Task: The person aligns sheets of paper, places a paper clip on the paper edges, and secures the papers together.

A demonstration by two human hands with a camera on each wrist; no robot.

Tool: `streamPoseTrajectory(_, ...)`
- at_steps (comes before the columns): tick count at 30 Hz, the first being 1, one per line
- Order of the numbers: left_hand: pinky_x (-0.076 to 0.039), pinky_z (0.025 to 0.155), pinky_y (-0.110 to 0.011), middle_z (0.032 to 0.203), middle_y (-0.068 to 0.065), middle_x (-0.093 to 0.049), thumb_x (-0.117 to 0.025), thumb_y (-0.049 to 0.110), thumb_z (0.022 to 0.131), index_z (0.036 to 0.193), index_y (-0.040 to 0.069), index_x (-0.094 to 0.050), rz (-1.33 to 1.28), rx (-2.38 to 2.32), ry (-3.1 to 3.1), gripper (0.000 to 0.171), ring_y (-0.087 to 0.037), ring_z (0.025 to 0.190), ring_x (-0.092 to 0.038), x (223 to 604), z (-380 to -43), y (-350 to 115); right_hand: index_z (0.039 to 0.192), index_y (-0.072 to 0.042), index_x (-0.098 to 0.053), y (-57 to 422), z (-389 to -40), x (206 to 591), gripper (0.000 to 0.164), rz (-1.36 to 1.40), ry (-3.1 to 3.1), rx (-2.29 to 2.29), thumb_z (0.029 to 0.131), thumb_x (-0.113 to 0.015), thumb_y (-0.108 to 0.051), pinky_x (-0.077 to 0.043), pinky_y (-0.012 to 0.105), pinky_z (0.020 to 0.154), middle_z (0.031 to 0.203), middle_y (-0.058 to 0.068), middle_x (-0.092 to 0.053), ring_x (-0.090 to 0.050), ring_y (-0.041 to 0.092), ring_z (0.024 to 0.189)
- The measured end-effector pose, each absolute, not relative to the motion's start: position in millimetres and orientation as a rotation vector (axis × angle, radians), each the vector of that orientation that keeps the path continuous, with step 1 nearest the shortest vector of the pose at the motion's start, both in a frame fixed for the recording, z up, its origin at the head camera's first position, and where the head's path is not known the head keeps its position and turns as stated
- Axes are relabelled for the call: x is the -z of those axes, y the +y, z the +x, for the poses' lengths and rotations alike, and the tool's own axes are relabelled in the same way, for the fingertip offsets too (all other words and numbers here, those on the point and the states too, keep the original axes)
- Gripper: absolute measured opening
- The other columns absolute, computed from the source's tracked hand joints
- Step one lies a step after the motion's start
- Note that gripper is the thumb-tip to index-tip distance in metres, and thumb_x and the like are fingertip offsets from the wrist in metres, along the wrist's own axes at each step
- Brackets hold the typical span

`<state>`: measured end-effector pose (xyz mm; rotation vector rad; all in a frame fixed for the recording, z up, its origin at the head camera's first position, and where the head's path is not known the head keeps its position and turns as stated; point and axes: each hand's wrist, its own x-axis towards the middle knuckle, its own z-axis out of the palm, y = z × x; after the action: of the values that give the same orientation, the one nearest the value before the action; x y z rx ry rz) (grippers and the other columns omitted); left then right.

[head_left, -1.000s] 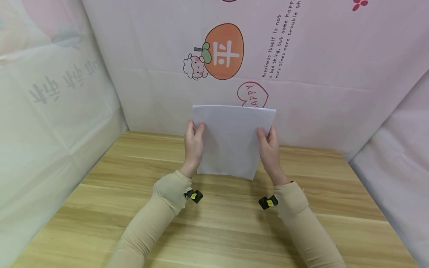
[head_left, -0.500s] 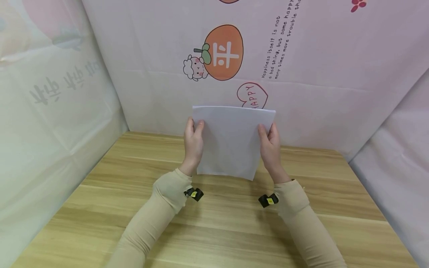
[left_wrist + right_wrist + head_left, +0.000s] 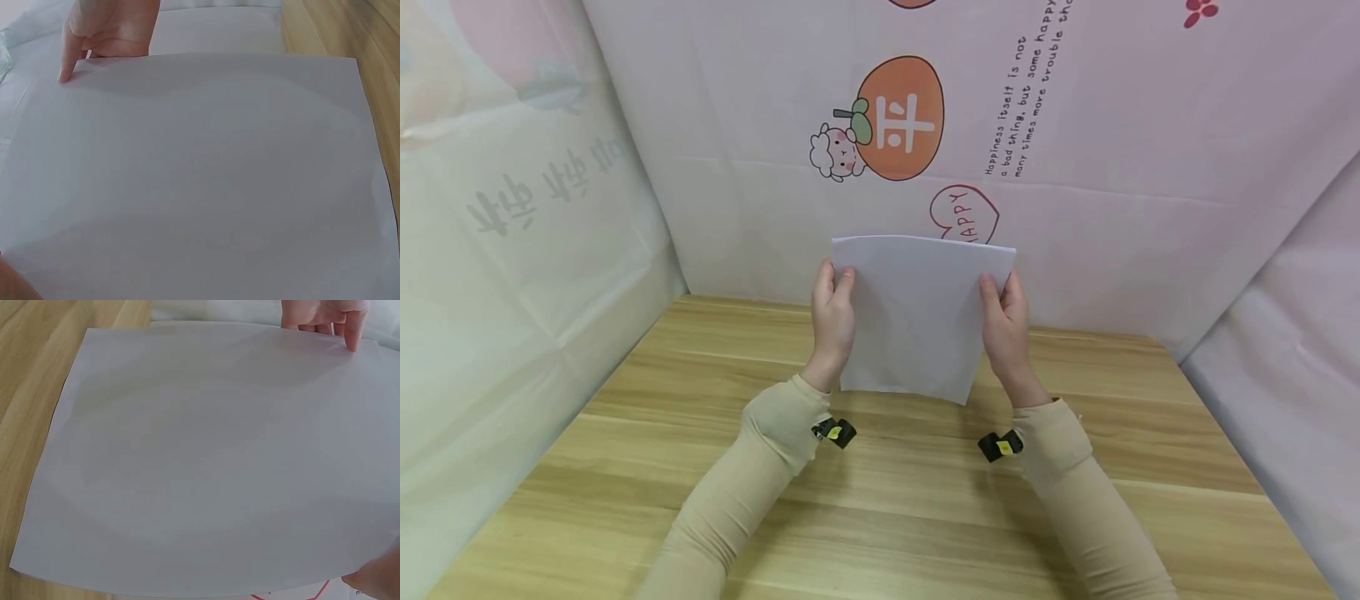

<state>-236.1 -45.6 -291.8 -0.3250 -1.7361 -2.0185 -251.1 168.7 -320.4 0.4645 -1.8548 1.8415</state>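
A plain white sheet of paper point(image 3: 917, 325) is held up, tilted, over the table in the head view, its top edge bowed slightly. My left hand point(image 3: 832, 321) pinches its left edge near the top, thumb on the near face and the other fingers mostly hidden behind. At the opposite edge my right hand point(image 3: 1006, 329) grips the paper the same way. The sheet point(image 3: 206, 162) fills most of the left wrist view, with the right hand point(image 3: 112, 28) at its far edge. In the right wrist view the left hand point(image 3: 325, 315) shows beyond the paper point(image 3: 200, 456).
Below the paper lies a wood-grain table point(image 3: 895, 492). A printed white cloth point(image 3: 737, 217) hangs along the back, and more cloth walls point(image 3: 550, 275) enclose the sides. Black wrist mounts point(image 3: 835, 432) with yellow labels sit at both sleeve cuffs.
Both hands have slid slightly up the paper's side edges, the right a little more. The sheet stays nearly in place.
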Motion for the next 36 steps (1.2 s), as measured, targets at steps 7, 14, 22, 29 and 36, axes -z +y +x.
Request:
streamPoseTrajectory(7,-0.034,0.088,-0.024,0.098,-0.009,-0.046,-0.035,0.002,0.099,0.108,-0.010,-0.047,-0.336,2.035,-1.720,0.019,-0.018,0.098,-0.043,291,-236,-46,0.132,-0.008,-0.043,167,-250,318,0.036,0.440,-1.862,-1.835,0.102,-0.040,-0.028,-0.044,0.027,0.090,0.122,0.005,-0.054,-0.054,0.015,0.109)
streamPoseTrajectory(14,-0.033,0.084,-0.026,0.090,-0.004,-0.041,-0.035,0.002,0.098,0.100,-0.007,-0.045,-0.352,2.034,-1.702,0.013,-0.017,0.092,-0.041,287,-235,-46,0.131,-0.007,-0.043,166,-250,315,0.036,0.466,-1.840,-1.820,0.102,-0.041,-0.027,-0.044,0.027,0.090,0.121,0.005,-0.055,-0.054,0.015,0.109)
streamPoseTrajectory(22,-0.034,0.088,-0.024,0.100,-0.009,-0.049,-0.038,0.006,0.099,0.111,-0.009,-0.048,-0.302,2.026,-1.736,0.021,-0.016,0.098,-0.044,299,-246,-47,0.134,-0.009,-0.042,167,-251,318,0.036,0.468,-1.847,-1.848,0.101,-0.042,-0.026,-0.044,0.026,0.092,0.123,0.004,-0.054,-0.053,0.015,0.112)
streamPoseTrajectory(29,-0.034,0.085,-0.025,0.094,-0.001,-0.046,-0.039,0.011,0.100,0.105,-0.002,-0.049,-0.321,2.017,-1.694,0.018,-0.013,0.093,-0.044,309,-261,-47,0.132,-0.009,-0.042,166,-251,316,0.035,0.462,-1.835,-1.847,0.101,-0.043,-0.026,-0.043,0.025,0.091,0.121,0.003,-0.054,-0.053,0.015,0.110)
streamPoseTrajectory(36,-0.031,0.076,-0.024,0.085,0.001,-0.038,-0.040,0.016,0.101,0.095,0.004,-0.045,-0.320,1.975,-1.704,0.015,-0.010,0.085,-0.039,304,-258,-46,0.129,-0.009,-0.044,166,-252,313,0.034,0.487,-1.801,-1.831,0.101,-0.044,-0.026,-0.043,0.025,0.089,0.117,0.002,-0.054,-0.052,0.015,0.108)
